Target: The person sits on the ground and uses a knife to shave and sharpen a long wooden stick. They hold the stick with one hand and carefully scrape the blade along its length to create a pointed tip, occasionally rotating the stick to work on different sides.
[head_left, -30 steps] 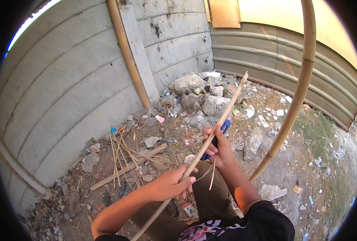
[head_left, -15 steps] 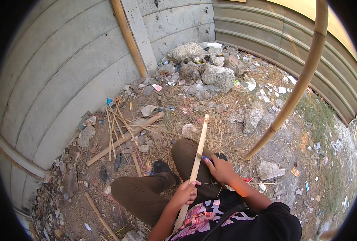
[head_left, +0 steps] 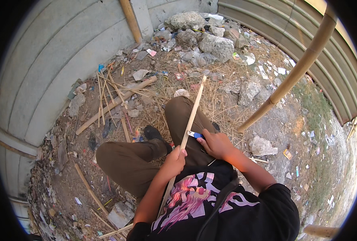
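The left hand [head_left: 173,160] is closed around a long bamboo strip [head_left: 192,116] slanting over the person's bent knee [head_left: 178,108], while the right hand [head_left: 214,143] grips a blue-handled knife [head_left: 195,135], its blade against the strip.

Open passage is limited to the bare ground at centre right, between the raised knee [head_left: 182,116] and the leaning bamboo pole [head_left: 290,76]. The pole bars the upper right. A rock pile [head_left: 206,36] blocks the top centre. Loose sticks [head_left: 110,96] and rubble obstruct the upper left, against the concrete wall [head_left: 50,68]. The folded leg [head_left: 126,160] occupies the lower left.
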{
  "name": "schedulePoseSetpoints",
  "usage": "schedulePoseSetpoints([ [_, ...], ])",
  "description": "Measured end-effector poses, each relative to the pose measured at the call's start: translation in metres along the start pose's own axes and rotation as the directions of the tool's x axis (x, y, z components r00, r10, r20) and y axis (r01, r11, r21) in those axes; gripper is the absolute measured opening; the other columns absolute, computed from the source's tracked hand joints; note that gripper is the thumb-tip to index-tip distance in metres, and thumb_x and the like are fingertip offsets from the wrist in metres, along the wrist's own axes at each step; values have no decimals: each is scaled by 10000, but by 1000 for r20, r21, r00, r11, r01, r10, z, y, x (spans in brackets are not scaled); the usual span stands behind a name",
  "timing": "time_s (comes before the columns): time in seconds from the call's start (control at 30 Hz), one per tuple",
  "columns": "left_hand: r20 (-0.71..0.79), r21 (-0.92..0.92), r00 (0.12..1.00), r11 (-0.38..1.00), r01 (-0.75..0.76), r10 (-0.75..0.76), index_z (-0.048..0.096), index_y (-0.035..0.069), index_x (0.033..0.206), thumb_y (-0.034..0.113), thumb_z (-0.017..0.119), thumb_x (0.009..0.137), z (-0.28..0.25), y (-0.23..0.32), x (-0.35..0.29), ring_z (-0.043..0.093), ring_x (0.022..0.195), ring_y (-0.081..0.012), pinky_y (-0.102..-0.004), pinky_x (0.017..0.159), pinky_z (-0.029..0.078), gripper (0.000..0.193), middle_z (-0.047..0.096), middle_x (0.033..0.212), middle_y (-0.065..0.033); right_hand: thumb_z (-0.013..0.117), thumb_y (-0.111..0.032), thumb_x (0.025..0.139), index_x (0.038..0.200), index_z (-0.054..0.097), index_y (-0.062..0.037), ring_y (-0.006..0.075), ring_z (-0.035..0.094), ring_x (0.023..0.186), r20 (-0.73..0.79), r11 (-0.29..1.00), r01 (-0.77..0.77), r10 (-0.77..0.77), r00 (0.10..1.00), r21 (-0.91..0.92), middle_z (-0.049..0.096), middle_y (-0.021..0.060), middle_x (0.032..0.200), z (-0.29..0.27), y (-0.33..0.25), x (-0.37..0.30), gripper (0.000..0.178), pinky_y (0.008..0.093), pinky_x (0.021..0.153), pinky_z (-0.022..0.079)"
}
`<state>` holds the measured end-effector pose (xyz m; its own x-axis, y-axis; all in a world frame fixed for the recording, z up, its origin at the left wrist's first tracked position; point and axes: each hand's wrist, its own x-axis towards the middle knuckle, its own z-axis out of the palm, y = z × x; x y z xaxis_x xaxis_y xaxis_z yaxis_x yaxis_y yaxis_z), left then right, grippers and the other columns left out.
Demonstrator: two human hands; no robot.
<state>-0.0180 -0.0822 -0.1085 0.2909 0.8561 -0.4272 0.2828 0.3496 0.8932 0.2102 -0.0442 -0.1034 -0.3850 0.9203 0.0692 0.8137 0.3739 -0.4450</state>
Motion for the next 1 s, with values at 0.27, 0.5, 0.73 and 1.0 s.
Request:
schedulePoseSetpoints([
  [0.27, 281, -387, 942, 877, 284, -181, 448, 124, 1013, 324, 391, 1098, -19, 2, 0, 278, 449, -35, -218, 381, 196, 225, 358, 663, 38, 508, -411, 1026, 969, 528, -61, 416, 647, 614, -65, 997, 35, -30, 997, 72, 655, 186, 685, 0, -1, 9, 355, 505, 558, 506],
  [0.5, 174, -269, 977, 949, 165, -121, 454, 107, 1000, 319, 396, 1101, -5, 0, -4, 325, 441, -46, -228, 389, 255, 242, 418, 667, 24, 547, -410, 1004, 911, 554, -89, 364, 637, 538, -35, 990, 139, -138, 990, 5, 625, 132, 591, -6, -13, 13, 334, 467, 489, 489],
  [0.73, 122, -154, 990, 984, 90, -72, 455, 102, 991, 297, 389, 1104, -5, -5, 0, 364, 449, -46, -230, 396, 303, 234, 420, 642, 26, 535, -459, 998, 904, 590, -114, 350, 639, 523, -3, 994, 67, -68, 998, -89, 624, 121, 581, -23, -18, 23, 362, 461, 467, 473],
  [1.0, 183, -182, 980, 977, 109, -75, 450, 100, 982, 283, 397, 1103, -7, 0, -11, 365, 472, -38, -225, 413, 310, 226, 416, 651, 37, 554, -470, 991, 885, 600, -124, 324, 620, 495, -36, 987, 89, -95, 995, -133, 634, 102, 593, -25, -16, 19, 364, 429, 433, 439],
])
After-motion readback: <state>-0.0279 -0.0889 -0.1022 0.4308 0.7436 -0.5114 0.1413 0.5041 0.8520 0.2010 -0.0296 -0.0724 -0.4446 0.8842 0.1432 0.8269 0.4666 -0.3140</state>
